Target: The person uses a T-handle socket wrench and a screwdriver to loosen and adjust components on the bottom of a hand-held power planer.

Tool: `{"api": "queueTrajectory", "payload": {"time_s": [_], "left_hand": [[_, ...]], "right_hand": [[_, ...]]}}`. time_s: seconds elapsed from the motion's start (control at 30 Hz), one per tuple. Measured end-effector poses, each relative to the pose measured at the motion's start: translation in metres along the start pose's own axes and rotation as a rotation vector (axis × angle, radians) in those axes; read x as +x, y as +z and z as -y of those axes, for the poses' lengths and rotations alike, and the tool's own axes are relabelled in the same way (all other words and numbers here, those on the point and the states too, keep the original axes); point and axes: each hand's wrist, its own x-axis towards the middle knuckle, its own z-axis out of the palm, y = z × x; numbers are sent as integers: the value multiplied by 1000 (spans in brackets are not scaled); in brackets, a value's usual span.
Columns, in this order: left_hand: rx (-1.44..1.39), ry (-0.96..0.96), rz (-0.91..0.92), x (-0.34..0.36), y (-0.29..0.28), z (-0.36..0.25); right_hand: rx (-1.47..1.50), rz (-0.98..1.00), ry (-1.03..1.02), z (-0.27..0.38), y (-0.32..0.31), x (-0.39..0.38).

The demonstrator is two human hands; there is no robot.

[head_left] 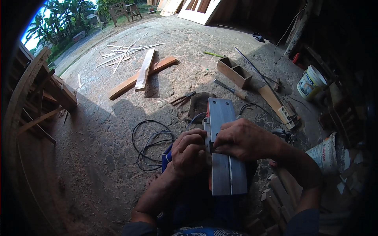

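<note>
An electric planer lies upside down near my lap, its grey grooved sole facing up and a red body edge showing. My left hand is closed round the planer's left side, fingers curled by a small metal part at its middle. My right hand is bent over the sole, fingertips pressed together at the blade slot; whether they grip a small part there is hidden. Just beyond lie pliers, a wooden-handled chisel and coiled black cables.
Crossed boards and thin strips lie on the concrete floor ahead. A wooden box and white buckets stand right. Timber frames fill the left edge; offcuts lie by my right forearm. Panels lean at the back.
</note>
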Motion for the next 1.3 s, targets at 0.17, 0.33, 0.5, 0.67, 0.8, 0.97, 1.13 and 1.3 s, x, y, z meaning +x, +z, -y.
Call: {"api": "queueTrajectory", "payload": {"time_s": [0.17,0.33,0.5,0.67,0.8,0.97,1.13,1.3], "left_hand": [[-6,-19,11,-1,-1,0],[8,-25,18,2,-3,-2],[-11,-39,-2,-1,0,0],[-19,-42,3,0,-1,-1],[-30,-52,2,-3,2,2],[-45,-105,-59,-1,4,0],[-37,-116,-48,2,5,-3],[76,-79,-16,9,8,-5]], "right_hand": [[-7,-25,-60,-4,2,2],[0,0,-43,-4,0,2],[-19,-84,-103,-7,7,0],[-89,-78,-146,-9,7,2],[-143,-40,-111,-4,7,5],[-58,-51,-77,-7,-1,-2],[-13,-79,-37,-26,-14,-31],[66,-92,15,-31,-12,-47]]}}
